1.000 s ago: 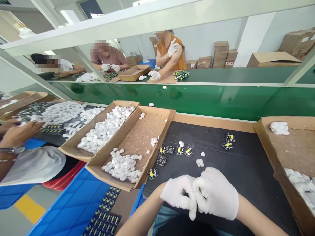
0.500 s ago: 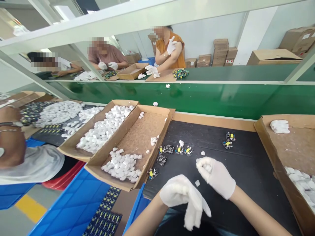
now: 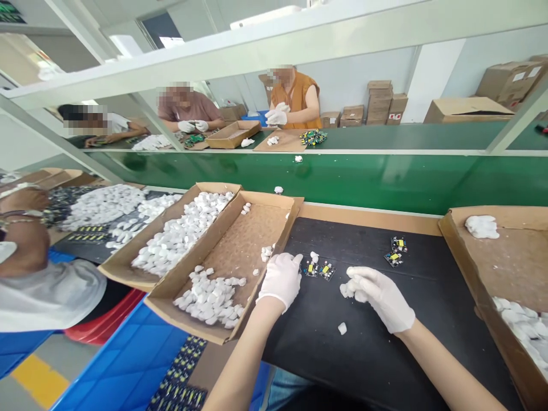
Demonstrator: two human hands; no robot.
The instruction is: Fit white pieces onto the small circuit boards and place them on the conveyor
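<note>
White, knobbly lumps [image 3: 346, 290] cluster over the black counter [image 3: 428, 308] at the right hand [image 3: 379, 297], its thin-gloved fingers curled about them; whether they grip or merely touch, I cannot tell. Half a second ago the left hand [image 3: 280, 279] hung near the lap; now it reaches beside flat circuit boards [image 3: 327, 270] with blocky yellow parts, its fingers' hold hidden. Just left, a shallow cardboard tray [image 3: 246, 240] carries pebble-like white pieces [image 3: 212, 297] near its front; a neighbouring tray [image 3: 128, 274] holds more.

1. On the black mat [image 3: 359, 359], four circuit boards [image 3: 326, 270] are seen: two at eleven o'clock, two at one.
2. Near it, three cardboard trays [image 3: 233, 242] are counted.
3. Four co-workers [image 3: 303, 103] are seen.
4. White lumps [image 3: 209, 297] cannot all be counted.
</note>
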